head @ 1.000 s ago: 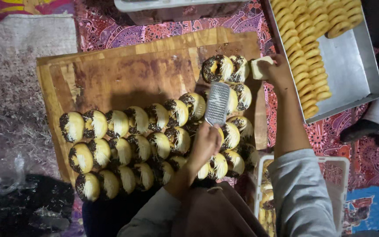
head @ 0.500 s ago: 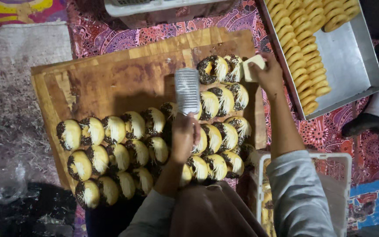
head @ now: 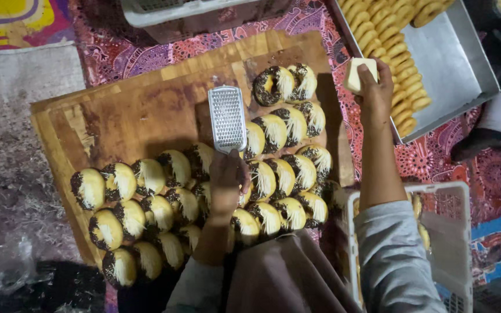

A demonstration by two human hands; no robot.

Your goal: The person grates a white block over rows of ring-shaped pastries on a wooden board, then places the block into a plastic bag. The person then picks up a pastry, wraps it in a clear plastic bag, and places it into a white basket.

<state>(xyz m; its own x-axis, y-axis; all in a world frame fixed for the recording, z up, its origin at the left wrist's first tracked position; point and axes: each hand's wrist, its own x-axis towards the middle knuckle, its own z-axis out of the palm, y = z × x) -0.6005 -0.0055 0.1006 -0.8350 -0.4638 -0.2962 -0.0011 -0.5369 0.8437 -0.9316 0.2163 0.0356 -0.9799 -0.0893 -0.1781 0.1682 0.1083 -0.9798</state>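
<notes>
My left hand grips the handle of a flat metal grater, held over the wooden board just left of the topmost doughnuts. My right hand holds a pale block of cheese at the board's right edge, near the metal tray. Rows of doughnuts topped with chocolate sprinkles and shredded cheese cover the board's near half and right side; some lie under my left forearm.
A metal tray with rows of plain yellow doughnuts sits at the upper right. A white plastic basket stands by my right elbow, a grey crate beyond the board. Patterned cloth covers the floor.
My left hand has carried the grater from the right doughnut rows leftward and up over the bare board. My right hand with the cheese has drawn back right, off the doughnuts.
</notes>
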